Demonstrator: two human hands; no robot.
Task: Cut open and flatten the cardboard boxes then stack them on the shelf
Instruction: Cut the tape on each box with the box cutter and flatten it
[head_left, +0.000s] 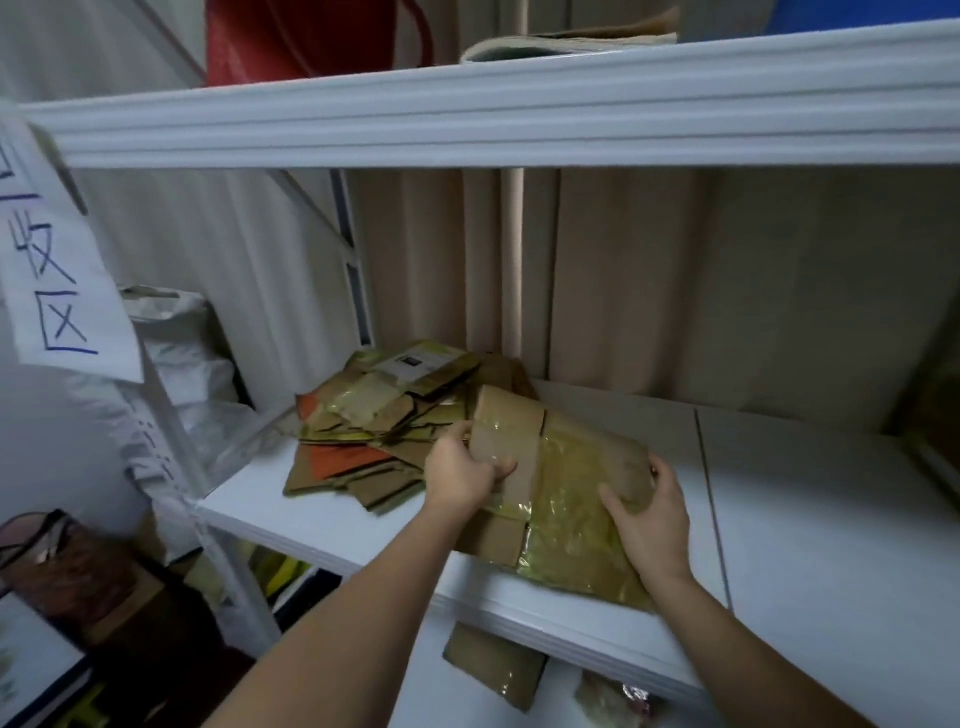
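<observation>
While the pile (384, 431) lies at ten o'clock on the shelf (831, 519), the left hand (460, 475) and right hand (652, 525) each grip the flattened box (566, 488).

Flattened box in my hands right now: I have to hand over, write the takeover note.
Left hand grips the flattened box at its taped flap; right hand grips its right edge.
The box lies on the white shelf, its near edge over the front lip, just right of the pile of flattened cardboard.
Done: this box is cut and flat; several are already stacked.
Left: slide it onto the pile, then release.
</observation>
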